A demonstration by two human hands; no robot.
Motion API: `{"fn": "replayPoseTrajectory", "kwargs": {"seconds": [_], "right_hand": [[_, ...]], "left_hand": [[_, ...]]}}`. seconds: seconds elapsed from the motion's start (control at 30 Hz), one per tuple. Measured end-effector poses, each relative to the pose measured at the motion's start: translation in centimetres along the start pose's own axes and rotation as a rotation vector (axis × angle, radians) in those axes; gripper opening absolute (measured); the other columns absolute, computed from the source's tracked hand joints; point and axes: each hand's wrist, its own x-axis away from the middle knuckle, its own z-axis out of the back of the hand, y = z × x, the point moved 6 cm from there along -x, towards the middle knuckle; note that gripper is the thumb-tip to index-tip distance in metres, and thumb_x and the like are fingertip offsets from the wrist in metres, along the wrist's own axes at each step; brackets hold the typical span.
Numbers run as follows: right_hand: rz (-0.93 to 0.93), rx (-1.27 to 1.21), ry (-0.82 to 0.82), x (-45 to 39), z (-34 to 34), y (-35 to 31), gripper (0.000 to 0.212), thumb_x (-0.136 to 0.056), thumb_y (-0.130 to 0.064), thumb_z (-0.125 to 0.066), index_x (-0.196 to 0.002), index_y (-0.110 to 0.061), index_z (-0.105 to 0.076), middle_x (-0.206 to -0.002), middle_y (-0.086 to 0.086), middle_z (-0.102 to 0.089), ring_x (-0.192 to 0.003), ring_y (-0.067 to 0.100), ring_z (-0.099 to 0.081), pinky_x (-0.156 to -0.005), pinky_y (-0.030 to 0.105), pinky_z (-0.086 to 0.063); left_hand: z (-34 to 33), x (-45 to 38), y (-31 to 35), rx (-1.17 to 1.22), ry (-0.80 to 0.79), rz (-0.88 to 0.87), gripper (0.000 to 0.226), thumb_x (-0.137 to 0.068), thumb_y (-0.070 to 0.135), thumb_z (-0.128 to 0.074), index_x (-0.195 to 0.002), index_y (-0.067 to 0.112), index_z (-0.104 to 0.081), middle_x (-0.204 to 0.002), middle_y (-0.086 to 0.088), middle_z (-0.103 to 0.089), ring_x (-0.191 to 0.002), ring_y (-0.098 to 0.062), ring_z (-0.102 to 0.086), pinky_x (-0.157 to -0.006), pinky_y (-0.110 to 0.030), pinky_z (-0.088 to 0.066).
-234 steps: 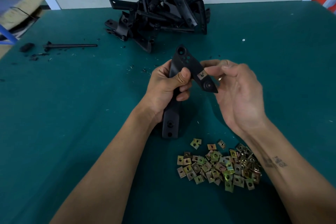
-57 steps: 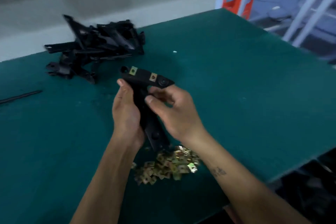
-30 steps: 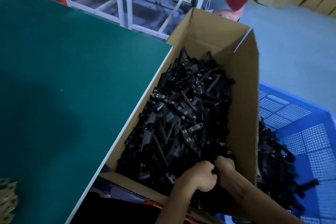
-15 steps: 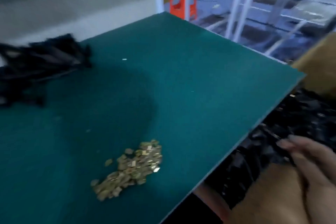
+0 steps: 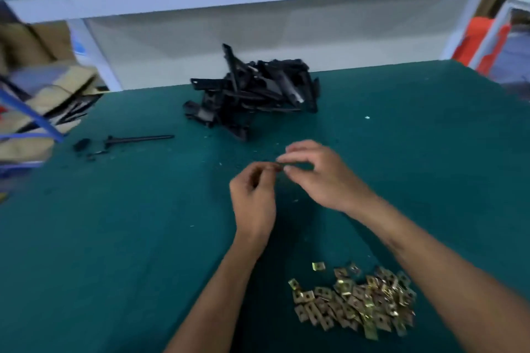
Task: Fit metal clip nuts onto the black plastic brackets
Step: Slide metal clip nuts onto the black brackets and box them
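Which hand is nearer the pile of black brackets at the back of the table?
Right. The right hand sits just in front of the bracket pile, its fingertips closest; the left hand is lower and further toward the person.

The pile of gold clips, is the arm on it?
Apart. The head view shows the right hand up at mid-table, and bare green table lies between the pile of gold clips and the forearm passing beside it.
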Motion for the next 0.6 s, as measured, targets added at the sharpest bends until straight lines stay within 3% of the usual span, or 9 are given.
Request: {"fn": "replayPoseTrajectory", "kwargs": {"seconds": [0.03, 0.07, 0.13, 0.23, 0.27, 0.33, 0.4, 0.5, 0.6], "right_hand": [[0.001, 0.032, -0.013, -2.3, -1.2, -0.4, 0.029, -0.097, -0.016, -0.065, -0.123, -0.025, -0.074, -0.137, -0.006, -0.051, -0.125, 0.003, -0.048, -0.1, 0.01, -0.028], [-0.004, 0.056, -0.033, -4.4, -2.4, -0.7, 0.035, -0.096, -0.012, -0.065, -0.127, -0.026, -0.071, -0.139, -0.003, -0.048, -0.123, 0.007, -0.049, -0.097, 0.012, -0.029], [-0.037, 0.074, -0.044, -8.3, -4.5, -1.0, 0.051, -0.094, -0.014, -0.062, -0.144, -0.024, -0.058, -0.147, 0.005, -0.044, -0.118, 0.016, -0.057, -0.091, 0.017, -0.036], [-0.251, 0.026, 0.039, -12.6, -6.3, -0.2, 0.083, -0.093, -0.049, -0.062, -0.158, -0.011, -0.027, -0.149, 0.012, -0.05, -0.118, 0.029, -0.064, -0.084, 0.028, -0.046], [-0.322, -0.015, 0.086, -13.5, -6.7, 0.2, 0.084, -0.091, -0.057, -0.062, -0.153, -0.008, -0.033, -0.137, 0.011, -0.059, -0.107, 0.03, -0.069, -0.078, 0.03, -0.052], [-0.377, -0.052, 0.206, -14.7, -6.9, 0.8, 0.048, -0.09, -0.054, -0.065, -0.105, -0.009, -0.06, -0.096, 0.004, -0.069, -0.076, 0.025, -0.07, -0.055, 0.029, -0.049], [-0.394, -0.073, 0.336, -14.9, -6.3, 1.2, 0.032, -0.09, -0.035, -0.067, -0.072, -0.015, -0.049, -0.07, -0.001, -0.058, -0.055, 0.017, -0.056, -0.042, 0.024, -0.035], [-0.341, -0.08, 0.426, -14.1, -4.5, 1.5, 0.032, -0.081, -0.021, -0.063, -0.065, -0.018, -0.035, -0.059, -0.004, -0.04, -0.045, 0.015, -0.034, -0.034, 0.019, -0.022], [-0.177, 0.014, 0.411, -11.6, -1.9, 1.5, 0.029, -0.082, -0.028, -0.066, -0.063, -0.017, -0.047, -0.055, -0.006, -0.049, -0.045, 0.012, -0.041, -0.04, 0.023, -0.029]], "left_hand": [[-2.9, 0.1, -0.6, -0.045, -0.034, 0.01, 0.021, -0.086, 0.017, -0.054, -0.072, 0.023, -0.069, -0.058, 0.01, -0.056, -0.054, -0.01, -0.042, -0.055, -0.033, -0.034], [-4.6, -0.8, -0.3, -0.041, 0.084, 0.048, 0.02, -0.085, 0.017, -0.054, -0.071, 0.022, -0.067, -0.057, 0.009, -0.053, -0.054, -0.012, -0.04, -0.054, -0.033, -0.032], [-4.8, -1.6, -0.8, 0.013, 0.141, 0.109, 0.019, -0.084, 0.018, -0.056, -0.067, 0.024, -0.062, -0.055, 0.008, -0.046, -0.054, -0.014, -0.034, -0.053, -0.033, -0.027], [-2.2, -2.6, -3.2, 0.151, 0.246, 0.224, 0.022, -0.083, 0.023, -0.056, -0.062, 0.028, -0.06, -0.055, 0.005, -0.042, -0.054, -0.016, -0.031, -0.053, -0.033, -0.027], [-2.4, -2.5, -3.0, 0.146, 0.263, 0.218, 0.022, -0.083, 0.023, -0.056, -0.062, 0.028, -0.06, -0.055, 0.005, -0.042, -0.053, -0.016, -0.031, -0.052, -0.033, -0.027], [-3.2, -2.1, -2.4, 0.099, 0.261, 0.209, 0.021, -0.084, 0.023, -0.056, -0.063, 0.026, -0.061, -0.055, 0.004, -0.043, -0.053, -0.017, -0.033, -0.051, -0.034, -0.029], [-3.3, -2.0, -2.1, 0.04, 0.237, 0.171, 0.019, -0.085, 0.021, -0.055, -0.066, 0.021, -0.062, -0.056, 0.004, -0.046, -0.054, -0.016, -0.036, -0.051, -0.034, -0.031], [-3.4, -1.8, -1.3, -0.042, 0.23, 0.059, 0.017, -0.088, 0.014, -0.055, -0.072, 0.013, -0.062, -0.06, 0.001, -0.054, -0.056, -0.008, -0.044, -0.052, -0.025, -0.038], [-3.4, -1.8, -0.8, -0.085, 0.289, 0.004, 0.014, -0.09, 0.007, -0.056, -0.083, 0.016, -0.064, -0.068, 0.009, -0.058, -0.059, -0.005, -0.048, -0.057, -0.02, -0.041]]}}
